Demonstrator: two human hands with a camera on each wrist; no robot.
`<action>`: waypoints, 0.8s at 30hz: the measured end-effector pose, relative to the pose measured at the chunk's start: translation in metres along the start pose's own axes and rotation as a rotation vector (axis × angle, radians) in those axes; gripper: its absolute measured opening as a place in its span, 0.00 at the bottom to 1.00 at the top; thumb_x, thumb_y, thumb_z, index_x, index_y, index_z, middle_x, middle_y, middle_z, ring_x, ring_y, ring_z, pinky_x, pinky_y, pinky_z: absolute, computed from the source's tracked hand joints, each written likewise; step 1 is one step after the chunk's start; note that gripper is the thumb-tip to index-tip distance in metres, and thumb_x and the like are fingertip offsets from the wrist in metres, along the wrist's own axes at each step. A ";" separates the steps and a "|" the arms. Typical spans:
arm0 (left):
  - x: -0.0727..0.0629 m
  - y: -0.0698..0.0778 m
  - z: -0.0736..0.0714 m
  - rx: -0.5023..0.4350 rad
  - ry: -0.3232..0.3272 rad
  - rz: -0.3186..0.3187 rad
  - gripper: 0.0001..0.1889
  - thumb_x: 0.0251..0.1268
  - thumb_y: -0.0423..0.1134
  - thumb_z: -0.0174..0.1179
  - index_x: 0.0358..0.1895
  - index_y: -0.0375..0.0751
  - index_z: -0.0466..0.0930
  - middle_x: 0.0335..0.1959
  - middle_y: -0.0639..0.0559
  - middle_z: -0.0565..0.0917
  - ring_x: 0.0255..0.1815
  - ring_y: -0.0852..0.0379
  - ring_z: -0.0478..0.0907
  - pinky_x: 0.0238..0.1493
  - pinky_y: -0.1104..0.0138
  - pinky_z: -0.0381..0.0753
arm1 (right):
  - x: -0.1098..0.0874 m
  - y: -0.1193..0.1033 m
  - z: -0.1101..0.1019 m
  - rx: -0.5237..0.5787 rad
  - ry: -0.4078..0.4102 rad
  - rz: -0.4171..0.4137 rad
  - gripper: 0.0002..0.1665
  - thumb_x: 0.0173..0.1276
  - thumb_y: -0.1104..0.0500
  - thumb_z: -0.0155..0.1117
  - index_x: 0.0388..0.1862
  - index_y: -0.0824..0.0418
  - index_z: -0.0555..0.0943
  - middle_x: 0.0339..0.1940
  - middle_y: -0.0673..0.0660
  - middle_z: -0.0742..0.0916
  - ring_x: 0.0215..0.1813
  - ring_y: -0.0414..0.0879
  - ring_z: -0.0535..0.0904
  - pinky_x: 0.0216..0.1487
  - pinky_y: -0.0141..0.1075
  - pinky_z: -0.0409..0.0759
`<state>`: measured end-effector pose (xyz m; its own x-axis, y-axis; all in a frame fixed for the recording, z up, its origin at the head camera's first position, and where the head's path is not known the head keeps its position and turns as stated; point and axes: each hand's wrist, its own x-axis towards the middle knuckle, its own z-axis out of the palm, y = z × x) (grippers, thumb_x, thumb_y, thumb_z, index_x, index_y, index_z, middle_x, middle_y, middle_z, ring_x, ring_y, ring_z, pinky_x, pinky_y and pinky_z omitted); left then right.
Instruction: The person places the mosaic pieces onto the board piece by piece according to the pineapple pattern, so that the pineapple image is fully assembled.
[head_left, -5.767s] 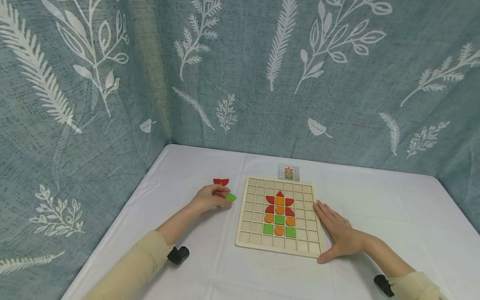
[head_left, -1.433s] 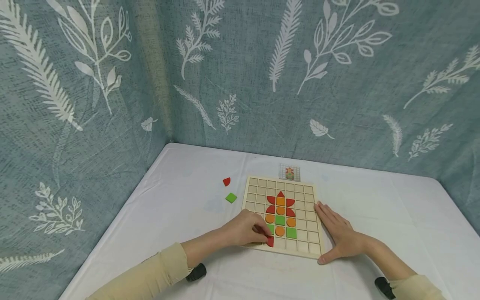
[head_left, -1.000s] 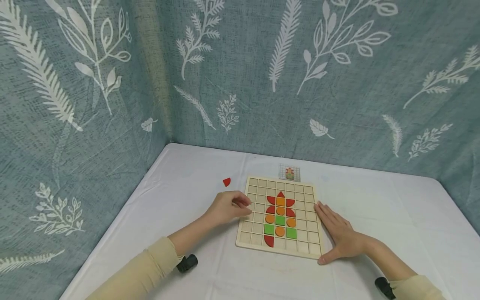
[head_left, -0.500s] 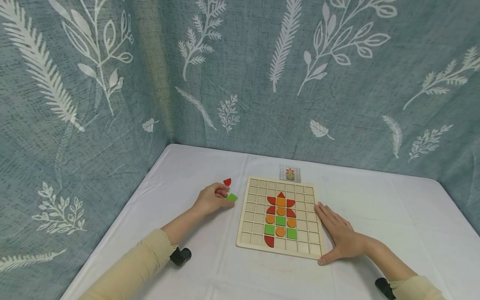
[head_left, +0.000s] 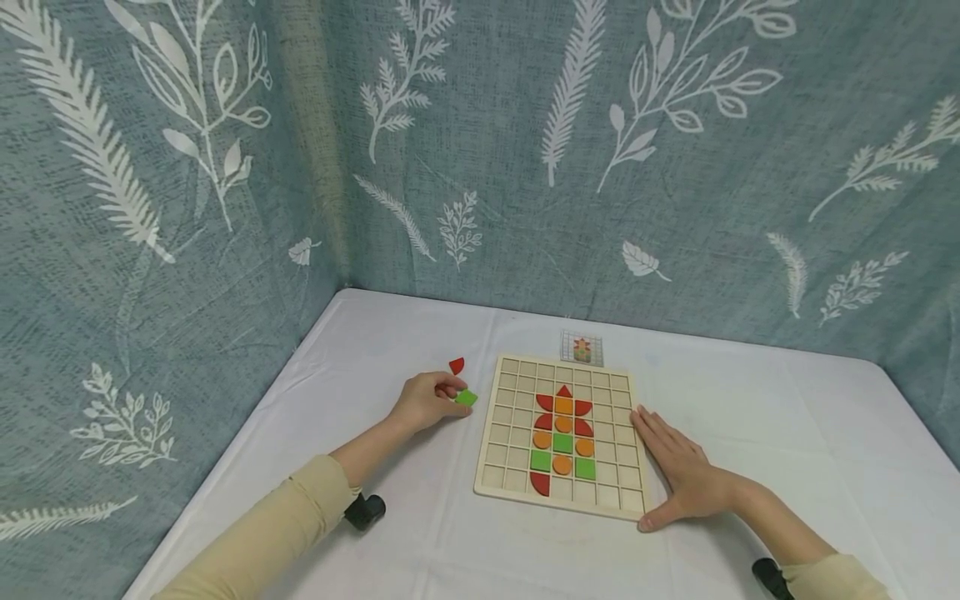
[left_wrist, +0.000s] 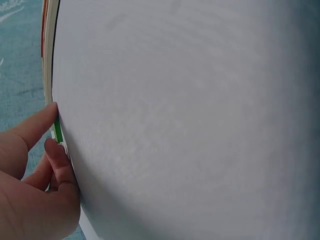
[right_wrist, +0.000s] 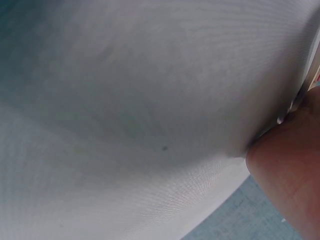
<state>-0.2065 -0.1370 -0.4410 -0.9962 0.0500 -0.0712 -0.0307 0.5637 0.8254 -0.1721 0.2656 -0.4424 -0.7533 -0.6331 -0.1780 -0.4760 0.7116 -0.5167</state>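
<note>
My left hand (head_left: 429,400) is on the table left of the board, its thumb and fingertips pinching a green square tile (head_left: 467,398). Up close in the left wrist view, the green tile (left_wrist: 58,131) shows edge-on between thumb and finger. Just beyond lies a red quarter-circle tile (head_left: 457,365). The wooden grid board (head_left: 504,458) carries a figure of red, orange and green tiles, with one red quarter-circle tile (head_left: 540,483) at its lower left. My right hand (head_left: 684,473) lies flat, fingers straight, touching the board's right edge; the right wrist view shows only part of it (right_wrist: 292,160).
A small pattern card (head_left: 582,348) with a printed tile figure lies behind the board. White cloth (head_left: 765,417) covers the table, and a blue leaf-print curtain (head_left: 510,167) rises behind and to the left. A black wrist device (head_left: 366,512) hangs at the left sleeve.
My left hand set a red quarter-circle tile at the board's lower left, let go and moved back left to the green tile. The right hand has stayed at the board's edge.
</note>
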 end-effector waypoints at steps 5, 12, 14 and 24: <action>0.000 -0.001 0.000 0.017 0.014 0.024 0.16 0.47 0.33 0.75 0.42 0.33 0.84 0.29 0.51 0.79 0.30 0.58 0.71 0.33 0.70 0.71 | -0.001 -0.001 -0.001 0.009 -0.001 0.000 0.84 0.41 0.33 0.79 0.79 0.64 0.34 0.78 0.70 0.43 0.76 0.69 0.35 0.66 0.68 0.43; 0.000 0.001 0.000 0.045 0.031 0.062 0.15 0.47 0.33 0.75 0.39 0.33 0.85 0.27 0.52 0.78 0.29 0.59 0.72 0.33 0.70 0.72 | -0.001 -0.002 -0.002 0.003 0.001 0.000 0.84 0.41 0.33 0.79 0.79 0.64 0.34 0.78 0.69 0.42 0.77 0.68 0.35 0.66 0.67 0.44; 0.001 0.001 0.001 0.059 0.031 0.073 0.15 0.48 0.33 0.75 0.39 0.33 0.85 0.26 0.53 0.78 0.29 0.59 0.72 0.33 0.70 0.73 | -0.001 -0.001 -0.002 -0.002 0.002 -0.001 0.84 0.41 0.33 0.79 0.79 0.64 0.34 0.78 0.69 0.43 0.77 0.68 0.35 0.66 0.67 0.44; -0.003 0.006 0.002 0.011 0.064 0.109 0.14 0.48 0.35 0.75 0.39 0.34 0.86 0.28 0.53 0.83 0.30 0.59 0.79 0.35 0.70 0.78 | 0.001 0.000 0.000 0.006 0.005 -0.014 0.83 0.42 0.33 0.79 0.79 0.64 0.34 0.78 0.69 0.43 0.77 0.68 0.35 0.66 0.67 0.44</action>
<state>-0.2039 -0.1319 -0.4370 -0.9968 0.0585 0.0547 0.0782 0.5665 0.8203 -0.1729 0.2656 -0.4422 -0.7491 -0.6412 -0.1663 -0.4836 0.7010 -0.5242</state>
